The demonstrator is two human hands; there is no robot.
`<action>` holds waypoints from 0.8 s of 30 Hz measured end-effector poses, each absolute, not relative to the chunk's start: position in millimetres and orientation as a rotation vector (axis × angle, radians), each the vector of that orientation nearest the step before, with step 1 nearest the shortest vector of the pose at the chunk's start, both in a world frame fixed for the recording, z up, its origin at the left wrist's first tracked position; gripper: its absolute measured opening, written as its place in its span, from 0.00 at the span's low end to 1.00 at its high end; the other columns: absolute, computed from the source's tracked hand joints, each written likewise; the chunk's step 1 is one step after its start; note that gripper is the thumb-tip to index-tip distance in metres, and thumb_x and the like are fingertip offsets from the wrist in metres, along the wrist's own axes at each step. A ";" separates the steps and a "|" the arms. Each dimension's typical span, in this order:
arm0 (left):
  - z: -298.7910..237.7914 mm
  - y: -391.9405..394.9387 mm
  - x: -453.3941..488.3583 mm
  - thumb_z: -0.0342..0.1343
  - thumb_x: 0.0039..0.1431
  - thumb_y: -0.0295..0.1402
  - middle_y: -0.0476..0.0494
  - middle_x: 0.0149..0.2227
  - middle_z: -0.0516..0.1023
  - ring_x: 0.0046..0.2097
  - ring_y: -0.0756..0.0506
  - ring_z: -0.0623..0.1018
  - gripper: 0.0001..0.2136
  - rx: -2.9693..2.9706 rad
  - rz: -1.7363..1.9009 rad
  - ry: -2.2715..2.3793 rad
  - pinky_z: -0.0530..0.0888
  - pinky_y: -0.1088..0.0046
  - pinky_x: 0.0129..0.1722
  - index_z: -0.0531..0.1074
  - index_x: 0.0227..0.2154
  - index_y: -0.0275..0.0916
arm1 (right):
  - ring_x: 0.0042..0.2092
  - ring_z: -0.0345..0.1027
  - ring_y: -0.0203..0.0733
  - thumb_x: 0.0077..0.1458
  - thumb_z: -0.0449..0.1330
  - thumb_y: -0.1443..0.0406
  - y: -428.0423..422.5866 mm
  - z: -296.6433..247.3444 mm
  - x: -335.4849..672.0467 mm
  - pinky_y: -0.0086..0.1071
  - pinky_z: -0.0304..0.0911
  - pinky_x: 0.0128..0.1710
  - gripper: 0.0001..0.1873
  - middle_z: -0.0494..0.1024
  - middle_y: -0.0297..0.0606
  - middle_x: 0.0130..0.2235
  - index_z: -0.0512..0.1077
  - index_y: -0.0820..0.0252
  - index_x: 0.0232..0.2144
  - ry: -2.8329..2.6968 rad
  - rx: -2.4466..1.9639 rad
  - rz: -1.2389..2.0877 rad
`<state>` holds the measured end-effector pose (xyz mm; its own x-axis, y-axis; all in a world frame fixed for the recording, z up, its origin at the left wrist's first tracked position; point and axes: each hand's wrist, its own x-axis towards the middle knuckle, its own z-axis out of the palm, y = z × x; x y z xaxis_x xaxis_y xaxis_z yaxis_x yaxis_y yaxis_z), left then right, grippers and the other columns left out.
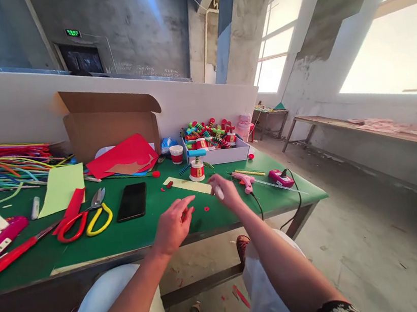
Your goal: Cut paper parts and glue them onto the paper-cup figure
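Currently, right hand (pixel 225 189): fingers closed narrowly around a small white object (pixel 219 192), perhaps a pen or tube; too small to be sure.
Left hand (pixel 175 224): over the near part of the green table (pixel 105 246), fingers loosely extended, nothing seen in the grasp.
Cup figure (pixel 196 171): upright beyond the hands, near the middle of the table; red-and-white cup, blue tube on top, coiled arms out to the sides. Neither hand seen touching it.
Steadying: the left hand looks free, so best used to brace the cup low on its wall; the coils look springy and would likely give under a push.
White object: hold it close to its working end, I'd judge, and keep pressure light; the cup looks like thin card.
Red disc (pixel 207 209): lies on the table between the hands; easily swept off by a sleeve or wrist. Lift by the rim.
Paper strip (pixel 187 185): pale yellow, just on the near side of the figure, red scraps (pixel 169 184) by its left end. Could slide if leaned on.
Glue gun (pixel 245 181): lies right of the right hand, cord trailing over the near edge. Treat the nozzle as hot; keep forearm clear.
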<state>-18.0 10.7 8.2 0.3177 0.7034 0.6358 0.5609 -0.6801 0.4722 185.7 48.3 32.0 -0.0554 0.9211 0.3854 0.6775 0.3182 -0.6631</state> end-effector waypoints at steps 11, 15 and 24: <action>31.4 -10.5 -9.8 0.49 0.61 0.23 0.47 0.33 0.77 0.36 0.49 0.76 0.14 2.597 1.146 0.780 0.73 0.76 0.36 0.74 0.45 0.41 | 0.26 0.56 0.33 0.44 0.54 0.69 20.1 24.8 154.2 0.25 0.50 0.27 0.13 0.66 0.28 0.22 0.72 0.62 0.35 -1.944 -1.213 0.495; 29.8 -8.2 -8.4 0.48 0.64 0.26 0.45 0.35 0.79 0.38 0.49 0.78 0.13 2.639 1.256 0.738 0.75 0.74 0.39 0.74 0.46 0.40 | 0.27 0.60 0.35 0.46 0.53 0.70 12.5 26.0 151.2 0.27 0.54 0.28 0.19 0.70 0.31 0.25 0.74 0.61 0.41 -1.943 -1.203 0.506; 48.3 52.2 -37.4 0.48 0.64 0.27 0.43 0.43 0.82 0.43 0.46 0.80 0.13 2.457 1.311 1.336 0.75 0.71 0.46 0.76 0.44 0.40 | 0.25 0.64 0.38 0.52 0.54 0.63 30.5 30.4 185.7 0.30 0.60 0.29 0.30 0.75 0.32 0.24 0.63 0.63 0.58 -1.570 -1.362 0.424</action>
<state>-37.4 52.2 48.3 0.2659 0.7101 0.6520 0.6653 -0.6246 0.4089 185.7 30.5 30.4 0.1047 0.8943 0.4351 0.5533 0.3112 -0.7727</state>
